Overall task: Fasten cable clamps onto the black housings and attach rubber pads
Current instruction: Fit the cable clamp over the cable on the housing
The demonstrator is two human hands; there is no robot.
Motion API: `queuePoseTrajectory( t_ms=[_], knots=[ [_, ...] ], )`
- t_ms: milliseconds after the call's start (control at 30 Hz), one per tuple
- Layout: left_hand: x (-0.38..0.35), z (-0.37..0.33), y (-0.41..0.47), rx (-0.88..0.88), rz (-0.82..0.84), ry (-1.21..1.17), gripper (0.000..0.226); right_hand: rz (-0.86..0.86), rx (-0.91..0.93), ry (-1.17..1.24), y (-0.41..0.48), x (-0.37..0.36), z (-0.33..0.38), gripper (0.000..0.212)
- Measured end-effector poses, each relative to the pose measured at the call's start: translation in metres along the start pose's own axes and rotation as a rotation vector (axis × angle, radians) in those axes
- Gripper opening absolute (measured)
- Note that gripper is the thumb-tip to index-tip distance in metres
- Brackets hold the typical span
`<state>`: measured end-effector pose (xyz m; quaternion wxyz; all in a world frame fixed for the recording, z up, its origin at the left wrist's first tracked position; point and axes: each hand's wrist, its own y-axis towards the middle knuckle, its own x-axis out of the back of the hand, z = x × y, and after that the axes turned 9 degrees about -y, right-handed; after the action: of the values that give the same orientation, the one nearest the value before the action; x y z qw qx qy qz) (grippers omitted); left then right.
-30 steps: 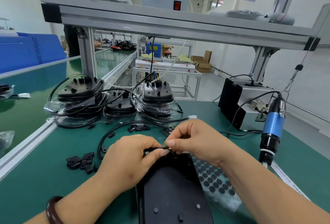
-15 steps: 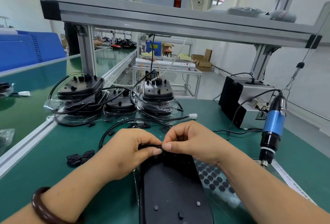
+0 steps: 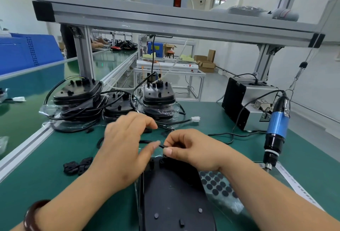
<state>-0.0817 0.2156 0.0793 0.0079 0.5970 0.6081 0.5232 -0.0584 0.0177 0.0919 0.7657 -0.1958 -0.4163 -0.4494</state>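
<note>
**Right hand pinches cable at the housing's far end**

The black housing (image 3: 174, 194) lies flat on the green desk (image 3: 46, 184), nearest the person. At its far end the right hand (image 3: 195, 149) pinches a thin black cable (image 3: 161, 146) between thumb and forefinger. The left hand (image 3: 125, 148), blurred, hovers just left of that end, fingers loosely spread, holding nothing. A sheet of round rubber pads (image 3: 217, 184) lies just right of the housing, loose cable clamps (image 3: 78, 165) lie to its left, and stacked housings (image 3: 158, 98) stand beyond it
</note>
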Motion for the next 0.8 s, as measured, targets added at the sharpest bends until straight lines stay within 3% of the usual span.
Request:
queuePoseTrajectory(
  t_ms=[67, 233, 400, 700, 800],
  knots=[
    [0.002, -0.009, -0.001, 0.017, -0.041, -0.009, 0.021, -0.027, -0.008, 0.059, 0.001, -0.001, -0.001, 0.014],
    [-0.014, -0.012, -0.010, 0.175, 0.158, -0.165, 0.031, -0.040, -0.008, 0.020, 0.002, -0.003, 0.000, 0.018],
    [-0.018, -0.013, -0.011, 0.329, 0.153, -0.287, 0.030, -0.030, -0.017, 0.034, 0.002, -0.001, 0.000, 0.016],
    [-0.020, -0.012, -0.010, 0.385, 0.129, -0.334, 0.030, 0.005, 0.006, -0.164, 0.002, -0.003, 0.006, 0.026],
    [-0.017, -0.012, -0.008, 0.435, 0.159, -0.420, 0.030, 0.001, 0.000, -0.124, 0.002, -0.001, 0.005, 0.026]
  ],
)
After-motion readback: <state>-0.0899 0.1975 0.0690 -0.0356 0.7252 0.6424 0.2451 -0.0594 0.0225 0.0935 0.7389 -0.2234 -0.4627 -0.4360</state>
